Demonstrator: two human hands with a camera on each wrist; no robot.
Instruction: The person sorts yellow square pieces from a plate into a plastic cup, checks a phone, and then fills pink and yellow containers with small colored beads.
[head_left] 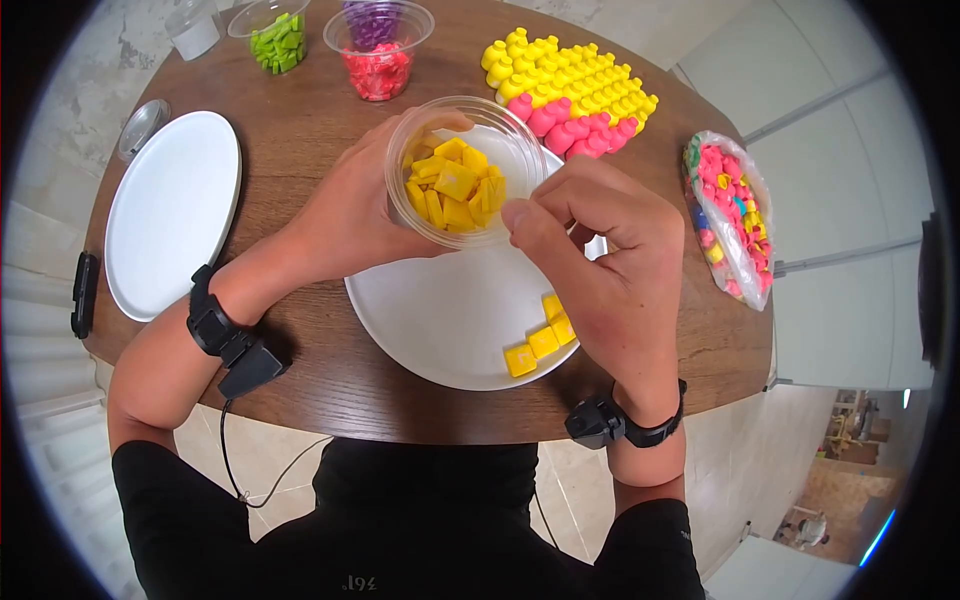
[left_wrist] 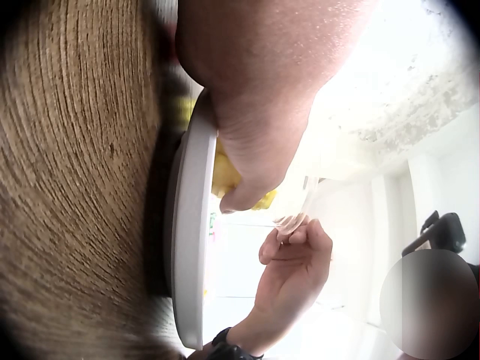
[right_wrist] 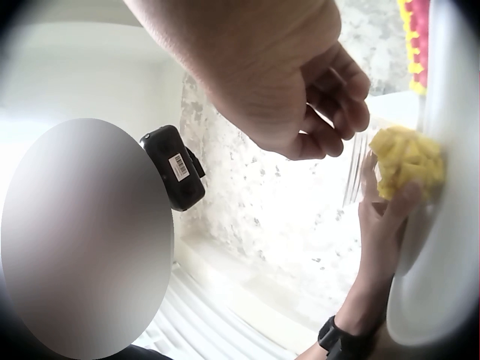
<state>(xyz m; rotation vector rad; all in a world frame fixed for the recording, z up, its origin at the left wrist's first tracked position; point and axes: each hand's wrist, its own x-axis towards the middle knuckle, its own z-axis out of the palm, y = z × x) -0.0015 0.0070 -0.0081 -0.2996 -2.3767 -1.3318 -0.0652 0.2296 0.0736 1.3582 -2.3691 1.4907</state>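
Observation:
My left hand (head_left: pixel 350 200) grips a clear plastic cup (head_left: pixel 528 150) from the side, above the large white plate (head_left: pixel 430 320). Flat yellow square pieces (head_left: pixel 455 180) are piled in the cup, whose mouth tips toward me. My right hand (head_left: pixel 625 240) is at the cup's right rim, its fingers loosely bent and thumb tip overlapping the rim. Nothing shows between those fingers in the right wrist view, where the same hand (right_wrist: pixel 300 112) hangs beside the cup. Several more yellow squares (head_left: pixel 543 342) lie along the plate's right edge, partly hidden by my right hand.
A second white plate (head_left: pixel 170 215) lies at left. Farther back stand cups of green pieces (head_left: pixel 278 45), red pieces (head_left: pixel 378 72) and purple pieces (head_left: pixel 370 25). Yellow and pink bottle-shaped pieces (head_left: pixel 575 85) form a block behind the plate. A plastic bag (head_left: pixel 738 225) of colourful pieces lies at right.

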